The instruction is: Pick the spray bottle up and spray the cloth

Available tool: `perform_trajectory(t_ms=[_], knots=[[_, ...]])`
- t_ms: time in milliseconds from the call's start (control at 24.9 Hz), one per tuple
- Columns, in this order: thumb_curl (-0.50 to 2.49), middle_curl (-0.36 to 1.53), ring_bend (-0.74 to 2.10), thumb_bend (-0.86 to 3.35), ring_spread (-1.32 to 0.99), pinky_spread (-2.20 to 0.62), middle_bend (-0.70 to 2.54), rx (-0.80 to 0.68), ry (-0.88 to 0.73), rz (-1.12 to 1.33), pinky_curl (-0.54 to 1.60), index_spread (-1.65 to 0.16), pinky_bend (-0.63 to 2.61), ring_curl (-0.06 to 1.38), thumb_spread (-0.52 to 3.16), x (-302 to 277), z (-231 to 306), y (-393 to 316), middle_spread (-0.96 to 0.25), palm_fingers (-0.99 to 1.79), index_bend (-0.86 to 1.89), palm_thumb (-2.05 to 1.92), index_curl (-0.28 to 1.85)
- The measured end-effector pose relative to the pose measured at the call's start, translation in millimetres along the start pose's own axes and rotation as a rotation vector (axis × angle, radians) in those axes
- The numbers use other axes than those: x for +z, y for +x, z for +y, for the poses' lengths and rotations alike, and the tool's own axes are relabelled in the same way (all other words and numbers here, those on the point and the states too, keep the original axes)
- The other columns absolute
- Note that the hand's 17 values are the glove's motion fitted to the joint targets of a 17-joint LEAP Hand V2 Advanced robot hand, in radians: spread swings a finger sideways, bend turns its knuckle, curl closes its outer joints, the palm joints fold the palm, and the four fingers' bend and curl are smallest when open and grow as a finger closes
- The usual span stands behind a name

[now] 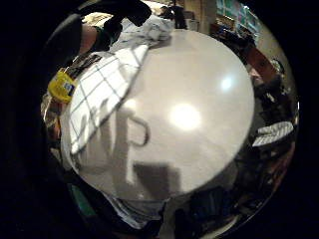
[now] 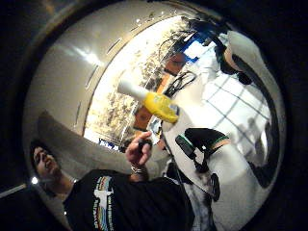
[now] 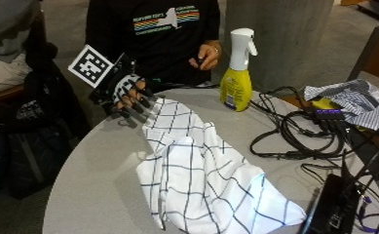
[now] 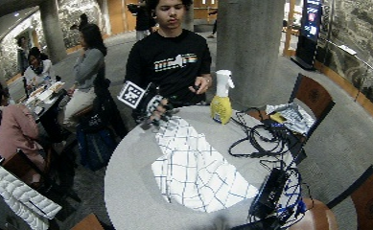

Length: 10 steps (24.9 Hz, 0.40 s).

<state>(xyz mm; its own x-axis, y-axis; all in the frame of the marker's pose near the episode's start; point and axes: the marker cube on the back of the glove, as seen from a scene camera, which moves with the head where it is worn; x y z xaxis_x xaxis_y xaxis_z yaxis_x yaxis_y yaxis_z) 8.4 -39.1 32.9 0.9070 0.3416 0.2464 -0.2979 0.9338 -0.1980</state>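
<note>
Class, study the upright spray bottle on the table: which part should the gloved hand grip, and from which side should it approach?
Probably the narrow neck of the spray bottle, just under the white trigger head. It stands upright near the table edge with cables on its far side, so the right hand, now open over the cloth, likely comes in from the cloth side.

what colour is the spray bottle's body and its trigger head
The spray bottle has a yellow body and a white trigger head, clearest in the outside view.

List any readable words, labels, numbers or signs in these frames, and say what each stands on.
No text can be read.
Yellow plastic spray bottle: label print too blurred.
Person's black T-shirt: line of white print above rainbow stripes, too small to read.
White checked cloth: grid lines only, no text.
</note>
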Motion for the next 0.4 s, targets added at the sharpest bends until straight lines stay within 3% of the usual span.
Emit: perform_trajectory(t_ms=[201, 402], knots=[[0.37, 0.47, 0.28, -0.03, 0.01, 0.23, 0.37, -0.033, 0.084, 0.018, 0.32, -0.24, 0.19, 0.36, 0.94, -3, 9, 29, -0.01, 0.83, 0.18, 0.75, 0.34], [0.36, 0.46, 0.25, -0.03, 0.01, 0.24, 0.36, 0.019, 0.056, 0.010, 0.31, -0.23, 0.17, 0.35, 0.94, 0, 8, 33, -0.01, 0.85, 0.17, 0.74, 0.35]])
